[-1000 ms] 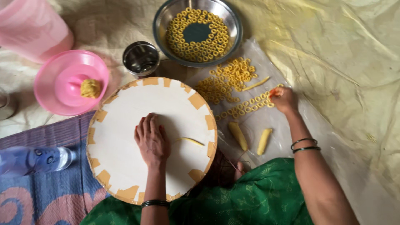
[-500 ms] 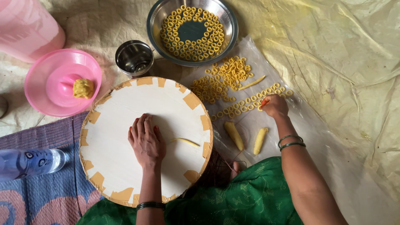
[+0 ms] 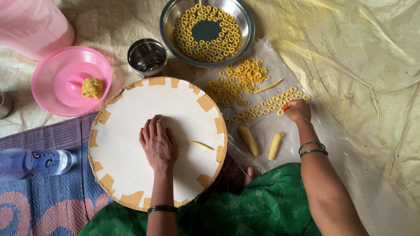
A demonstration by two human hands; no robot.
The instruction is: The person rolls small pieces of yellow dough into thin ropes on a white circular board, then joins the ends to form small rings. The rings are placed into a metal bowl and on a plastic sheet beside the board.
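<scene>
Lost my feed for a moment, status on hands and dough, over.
Left hand flat on round white board, beside thin dough strip. Right hand pinching at row of dough rings on plastic sheet. Nothing blocking.

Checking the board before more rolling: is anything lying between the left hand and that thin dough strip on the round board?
Nothing visible. The left hand lies flat on the round white board, and the thin dough strip lies just beside its fingers on bare board, though whether they touch is unclear. The right hand is off at the rows of dough rings on the plastic sheet.
</scene>
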